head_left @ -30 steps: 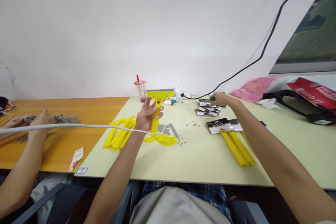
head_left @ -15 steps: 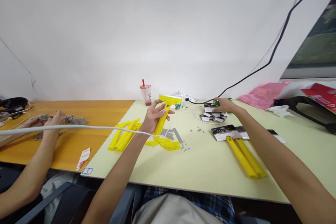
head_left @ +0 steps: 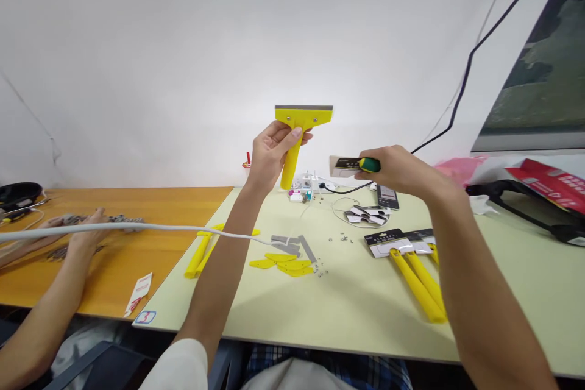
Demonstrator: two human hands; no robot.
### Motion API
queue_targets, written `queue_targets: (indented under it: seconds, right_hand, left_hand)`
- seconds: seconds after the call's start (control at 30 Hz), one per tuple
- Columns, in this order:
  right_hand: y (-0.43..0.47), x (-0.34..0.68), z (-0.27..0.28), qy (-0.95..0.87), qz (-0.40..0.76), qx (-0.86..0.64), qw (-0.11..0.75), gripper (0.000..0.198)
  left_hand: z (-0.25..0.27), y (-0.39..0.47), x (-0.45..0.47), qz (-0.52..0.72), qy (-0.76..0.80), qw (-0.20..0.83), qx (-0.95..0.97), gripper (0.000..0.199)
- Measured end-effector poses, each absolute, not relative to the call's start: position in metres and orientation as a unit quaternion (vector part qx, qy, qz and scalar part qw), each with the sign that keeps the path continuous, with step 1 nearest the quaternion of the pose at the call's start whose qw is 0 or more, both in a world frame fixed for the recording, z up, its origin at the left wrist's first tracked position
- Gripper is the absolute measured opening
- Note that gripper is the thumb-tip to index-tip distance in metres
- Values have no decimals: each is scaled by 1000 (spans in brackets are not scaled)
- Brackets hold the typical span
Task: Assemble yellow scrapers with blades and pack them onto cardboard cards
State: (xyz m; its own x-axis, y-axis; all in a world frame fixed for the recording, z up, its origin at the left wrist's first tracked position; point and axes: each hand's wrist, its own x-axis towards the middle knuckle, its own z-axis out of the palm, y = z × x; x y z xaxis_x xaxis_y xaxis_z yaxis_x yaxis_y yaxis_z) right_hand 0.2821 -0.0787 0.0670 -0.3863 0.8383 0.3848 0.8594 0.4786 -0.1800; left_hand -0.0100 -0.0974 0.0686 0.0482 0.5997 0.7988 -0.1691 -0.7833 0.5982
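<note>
My left hand (head_left: 276, 149) grips a yellow scraper (head_left: 304, 117) by its handle, raised upright above the table. A grey blade lies along the scraper's top edge, with two screws in its head. My right hand (head_left: 388, 167), to the right of it, holds a black-and-white packaging card (head_left: 345, 166) together with a screwdriver (head_left: 369, 164), whose green-and-yellow handle end shows; its shaft is hidden. Below lie yellow clamp plates (head_left: 292, 265), grey blades (head_left: 307, 248) and scattered small screws (head_left: 322, 268). Yellow handles (head_left: 198, 256) lie left of my left forearm.
Scrapers with cards (head_left: 418, 283) lie at the right, partly behind my right arm. More cards (head_left: 368, 214), a phone (head_left: 387, 197) and a power strip (head_left: 307, 181) are farther back. A white cable (head_left: 159, 226) crosses in front. Another person's hands (head_left: 89, 225) work at the orange table.
My left hand has raised the scraper and turned its head toward upright. My right hand has lifted a card off the pile and moved it up toward the scraper.
</note>
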Motion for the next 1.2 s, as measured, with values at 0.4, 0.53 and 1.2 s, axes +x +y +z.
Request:
queue_targets:
  seconds: [0.4,0.53,1.2]
  right_hand:
    - [-119,202,54,-876,-163,-383,243,40]
    - [-105,190,42,-879,-223,-364,214,47]
    - [-75,181,25,-877,-192,-403,179,36]
  left_hand:
    - [73,-96,-31,764,117,181,608,42]
    - [78,-99,-42,799,102,141,576,44]
    - [51,-74,-40,713,326,177,595,39]
